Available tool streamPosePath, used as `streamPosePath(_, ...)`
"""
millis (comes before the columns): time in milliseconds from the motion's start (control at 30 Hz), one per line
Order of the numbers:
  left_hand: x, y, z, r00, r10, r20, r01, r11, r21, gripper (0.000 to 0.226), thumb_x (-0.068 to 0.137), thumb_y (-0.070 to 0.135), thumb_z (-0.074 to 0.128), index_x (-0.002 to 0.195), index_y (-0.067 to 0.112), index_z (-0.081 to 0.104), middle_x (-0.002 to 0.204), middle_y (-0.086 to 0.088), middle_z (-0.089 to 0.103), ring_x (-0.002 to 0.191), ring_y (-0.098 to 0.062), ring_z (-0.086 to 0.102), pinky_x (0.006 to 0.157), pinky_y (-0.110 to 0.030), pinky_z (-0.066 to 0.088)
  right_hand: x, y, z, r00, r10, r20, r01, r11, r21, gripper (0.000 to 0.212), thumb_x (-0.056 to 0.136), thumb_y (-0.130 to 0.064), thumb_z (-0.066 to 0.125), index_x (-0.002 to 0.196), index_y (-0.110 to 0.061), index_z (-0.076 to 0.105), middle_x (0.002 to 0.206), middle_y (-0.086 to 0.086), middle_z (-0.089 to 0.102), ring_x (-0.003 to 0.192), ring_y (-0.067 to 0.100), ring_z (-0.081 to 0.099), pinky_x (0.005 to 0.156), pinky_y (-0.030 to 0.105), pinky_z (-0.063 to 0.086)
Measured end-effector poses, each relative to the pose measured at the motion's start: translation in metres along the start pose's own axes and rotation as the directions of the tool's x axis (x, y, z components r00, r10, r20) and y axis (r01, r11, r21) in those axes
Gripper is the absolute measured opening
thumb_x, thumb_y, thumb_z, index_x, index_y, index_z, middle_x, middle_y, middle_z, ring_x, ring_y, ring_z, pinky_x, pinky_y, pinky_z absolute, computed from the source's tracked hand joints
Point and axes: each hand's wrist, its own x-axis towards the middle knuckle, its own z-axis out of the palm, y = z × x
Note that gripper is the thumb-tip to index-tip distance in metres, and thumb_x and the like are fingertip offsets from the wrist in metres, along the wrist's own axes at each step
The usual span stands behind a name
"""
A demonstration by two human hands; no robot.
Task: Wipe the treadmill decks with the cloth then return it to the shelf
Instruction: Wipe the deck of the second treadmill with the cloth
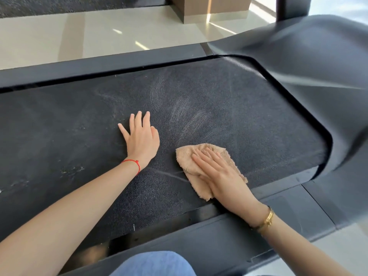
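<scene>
The treadmill deck (199, 92) is a dark textured belt that runs across the view, with pale dusty streaks near its middle. A crumpled beige cloth (186, 156) lies on the belt near its front edge. My right hand (221, 176) presses flat on the cloth with straight fingers, covering most of it. My left hand (141, 136) rests flat on the bare belt to the left of the cloth, fingers spread. No shelf is in view.
The treadmill's dark motor hood (318, 62) rises at the right end of the belt. Black side rails (99, 66) border the belt front and back. Beyond lies a pale tiled floor (99, 34) with a brown box (211, 8). My knee in blue jeans (155, 263) is at the bottom.
</scene>
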Motion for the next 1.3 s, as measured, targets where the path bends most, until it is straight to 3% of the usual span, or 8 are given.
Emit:
streamPosePath(133,-0.002,0.028,0.004,0.994,0.106,0.014,-0.106,0.994,-0.013,0.054,0.102,0.024,0.033,0.155,0.018,0.024,0.163,-0.005,0.018,0.152,-0.023,0.007,0.119,-0.062,-0.002,-0.007,0.035,-0.021,0.983,0.166,-0.081,-0.169,0.985,-0.037,0.050,0.102,-0.021,0.048,0.150,-0.022,0.033,0.156,-0.009,0.023,0.149,0.016,0.016,0.123,0.037,0.010)
streamPosePath(333,-0.002,0.061,0.014,0.989,0.149,0.025,-0.148,0.989,-0.027,0.055,0.102,0.025,0.033,0.155,0.018,0.023,0.163,-0.006,0.017,0.152,-0.024,0.007,0.119,-0.062,-0.002,0.008,0.088,-0.048,0.895,0.403,-0.193,-0.422,0.903,-0.073,0.046,0.103,-0.022,0.043,0.148,-0.012,0.038,0.158,0.007,0.030,0.149,0.025,0.019,0.121,0.040,0.010)
streamPosePath(467,0.005,0.070,0.018,0.992,0.122,0.040,-0.121,0.992,-0.014,0.055,0.103,0.025,0.032,0.156,0.017,0.021,0.164,-0.007,0.016,0.152,-0.025,0.005,0.118,-0.063,-0.001,0.006,0.061,-0.037,0.972,0.199,-0.126,-0.203,0.979,-0.016,0.046,0.100,-0.014,0.050,0.145,-0.008,0.042,0.154,0.009,0.035,0.148,0.024,0.017,0.123,0.040,0.006)
streamPosePath(600,0.019,0.073,0.022,0.997,0.078,0.029,-0.078,0.997,-0.008,0.055,0.103,0.025,0.032,0.156,0.017,0.021,0.164,-0.007,0.016,0.152,-0.025,0.005,0.118,-0.063,-0.002,0.004,0.055,-0.027,1.000,-0.009,0.013,0.009,1.000,-0.022,0.048,0.104,-0.026,0.042,0.150,-0.016,0.034,0.158,-0.001,0.028,0.150,0.020,0.013,0.123,0.039,0.008)
streamPosePath(900,0.032,0.070,0.040,1.000,-0.021,0.006,0.021,0.997,0.074,0.056,0.103,0.029,0.028,0.156,0.018,0.019,0.165,-0.006,0.013,0.152,-0.025,0.004,0.119,-0.060,-0.001,0.106,0.169,-0.051,0.980,0.119,-0.162,-0.137,0.985,-0.103,0.045,0.101,-0.021,0.048,0.145,-0.012,0.043,0.153,0.007,0.039,0.145,0.024,0.029,0.122,0.029,0.006)
streamPosePath(1067,0.033,0.072,0.042,1.000,-0.029,-0.009,0.029,0.993,0.118,0.056,0.102,0.030,0.029,0.156,0.017,0.021,0.164,-0.006,0.015,0.152,-0.026,0.007,0.120,-0.060,0.004,0.211,0.213,-0.054,0.952,0.206,-0.226,-0.244,0.958,-0.153,0.043,0.104,-0.025,0.037,0.143,-0.008,0.044,0.152,0.011,0.040,0.140,0.030,0.032,0.119,0.035,0.011)
streamPosePath(1167,0.035,0.073,0.041,0.999,-0.032,-0.003,0.032,0.988,0.154,0.057,0.101,0.031,0.026,0.156,0.018,0.019,0.164,-0.006,0.014,0.152,-0.025,0.007,0.120,-0.060,0.006,0.264,0.196,-0.043,0.976,0.140,-0.169,-0.166,0.974,-0.154,0.039,0.102,-0.022,0.037,0.135,-0.005,0.049,0.146,0.014,0.045,0.136,0.032,0.036,0.117,0.039,0.018)
streamPosePath(1300,0.035,0.071,0.042,1.000,-0.028,0.006,0.026,0.981,0.191,0.059,0.100,0.033,0.023,0.157,0.019,0.017,0.164,-0.005,0.013,0.152,-0.023,0.005,0.120,-0.059,0.007,0.298,0.140,-0.015,0.992,-0.101,-0.072,0.088,0.982,-0.167,0.034,0.099,-0.018,0.041,0.128,-0.005,0.054,0.136,0.014,0.053,0.130,0.033,0.042,0.113,0.035,0.018)
